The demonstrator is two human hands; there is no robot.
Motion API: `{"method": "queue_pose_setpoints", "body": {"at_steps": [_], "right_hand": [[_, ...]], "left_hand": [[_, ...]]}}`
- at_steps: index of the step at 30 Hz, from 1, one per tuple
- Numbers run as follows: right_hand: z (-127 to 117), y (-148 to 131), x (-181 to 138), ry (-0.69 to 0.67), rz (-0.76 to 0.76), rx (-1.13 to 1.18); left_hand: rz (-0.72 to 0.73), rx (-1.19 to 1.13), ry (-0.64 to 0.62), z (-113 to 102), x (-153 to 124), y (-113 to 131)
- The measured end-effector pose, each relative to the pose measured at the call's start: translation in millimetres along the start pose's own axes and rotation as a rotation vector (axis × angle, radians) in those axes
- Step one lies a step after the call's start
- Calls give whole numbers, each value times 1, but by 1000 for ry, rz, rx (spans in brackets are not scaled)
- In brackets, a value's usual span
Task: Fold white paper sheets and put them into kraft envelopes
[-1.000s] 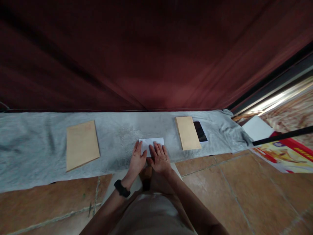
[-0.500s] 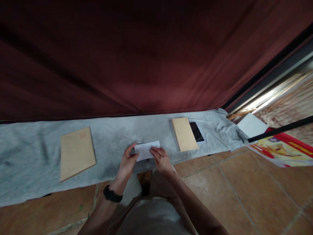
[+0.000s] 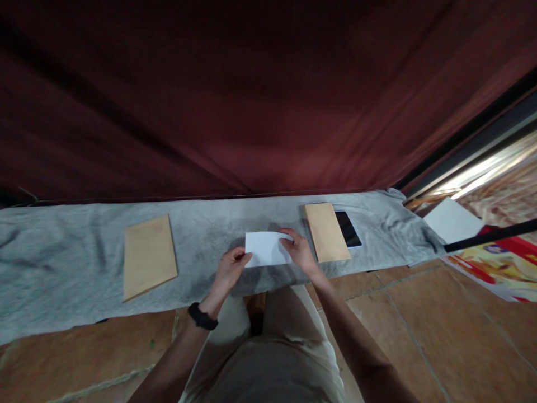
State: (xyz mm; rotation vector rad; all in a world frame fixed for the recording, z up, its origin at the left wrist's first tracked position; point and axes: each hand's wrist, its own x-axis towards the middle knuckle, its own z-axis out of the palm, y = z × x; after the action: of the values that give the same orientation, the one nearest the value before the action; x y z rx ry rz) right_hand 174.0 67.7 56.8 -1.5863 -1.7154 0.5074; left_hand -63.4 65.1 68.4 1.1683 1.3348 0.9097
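Observation:
A white sheet of paper (image 3: 267, 249), perhaps folded, is held just above the grey cloth between my two hands. My left hand (image 3: 230, 270), with a black band on its wrist, pinches the paper's lower left corner. At the right end, my right hand (image 3: 298, 251) grips the paper with the thumb on its face and the fingers behind its top edge. A stack of brown envelopes (image 3: 328, 232) lies to the right of my right hand. Off to the left rests another brown envelope (image 3: 150, 256), flat on the cloth.
A dark-screened tablet or phone (image 3: 348, 228) lies partly under the envelope stack. The grey cloth (image 3: 201, 218) covers a long narrow surface before a dark red curtain (image 3: 268, 112). At right are a black bar (image 3: 490, 235), a white board (image 3: 453, 220) and a colourful printed box (image 3: 499, 263).
My right hand has shifted to the paper's right end, and more of the paper shows. My left hand has moved to its lower left corner. The view has shifted slightly left.

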Motion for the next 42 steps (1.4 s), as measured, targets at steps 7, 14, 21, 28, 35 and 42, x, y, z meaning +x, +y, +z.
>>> {"method": "queue_pose_setpoints", "body": {"at_steps": [7,14,21,28,35,42], "right_hand": [[28,5,-17,123,-86,-204],[66,-16,-58,-32,-200,-394],[73,-21,-64,-16,-139,-524],[74,-17,-64,-44,-153,-556],[61,4,-55,-37,-159,-567],[44,22,-47,-39,-134,-598]], "left_hand": [[-25,215,18,4,17,-29],[-36,385,33,-2,16,-29],[115,832,205,6,6,-21],[575,1036,57,43,0,-39],[489,1204,111,47,-4,-55],[446,1190,194,49,-6,-55]]}}
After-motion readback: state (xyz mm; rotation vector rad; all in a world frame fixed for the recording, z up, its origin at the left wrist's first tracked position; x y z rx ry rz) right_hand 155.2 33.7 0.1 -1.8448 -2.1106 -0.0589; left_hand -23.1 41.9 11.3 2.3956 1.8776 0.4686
